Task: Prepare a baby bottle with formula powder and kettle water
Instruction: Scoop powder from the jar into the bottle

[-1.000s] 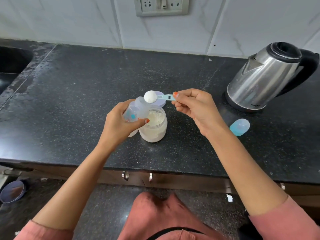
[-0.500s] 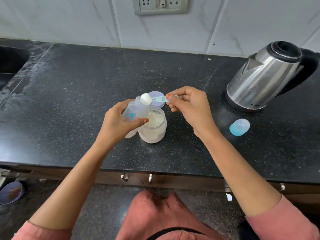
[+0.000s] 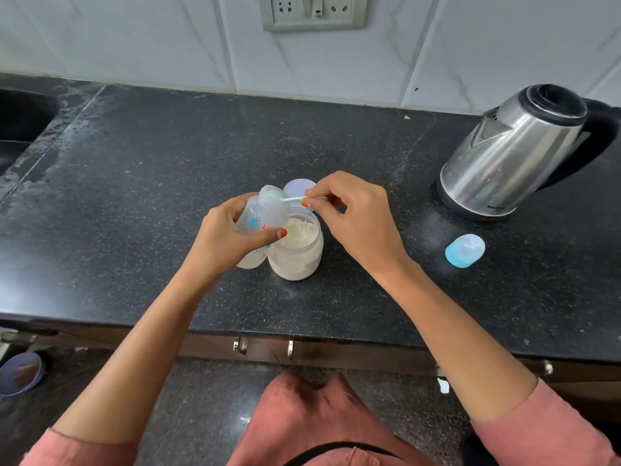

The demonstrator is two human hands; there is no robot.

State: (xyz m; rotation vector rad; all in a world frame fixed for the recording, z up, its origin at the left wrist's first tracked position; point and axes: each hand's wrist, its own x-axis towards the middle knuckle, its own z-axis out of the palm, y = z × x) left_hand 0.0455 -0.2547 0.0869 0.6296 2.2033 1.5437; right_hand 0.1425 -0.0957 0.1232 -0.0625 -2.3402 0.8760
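My left hand grips a clear baby bottle, tilted with its open mouth toward the right. My right hand pinches the handle of a small teal scoop, whose bowl sits turned over inside the bottle's mouth. Just below stands an open jar of white formula powder on the black counter. The jar's pale lid lies behind it, partly hidden by my right hand. A steel kettle with a black handle stands at the right.
A blue bottle cap lies on the counter right of the jar. A sink is at the far left edge. A wall socket sits above on the tiled wall. A bowl rests on the floor at lower left.
The heaped scoop moved left from above the jar to the bottle's mouth and tipped over into it. My left hand kept the bottle tilted.
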